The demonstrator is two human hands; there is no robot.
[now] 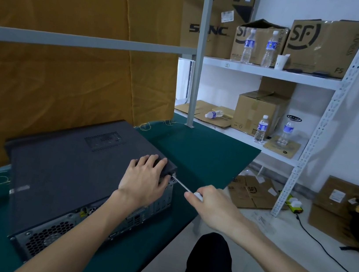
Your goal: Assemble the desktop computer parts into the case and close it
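Screwdriver (181, 184) pinched in right hand (210, 206), shaft aimed left at case (64, 179) rear corner; left hand (144, 180) spread flat, pressing panel.

Two bare forearms, no sleeves visible, left hand (142, 180) and right hand (212, 206) without gloves, rings or watch, black trouser leg (210, 271) below the right hand, near the frame's lower edge
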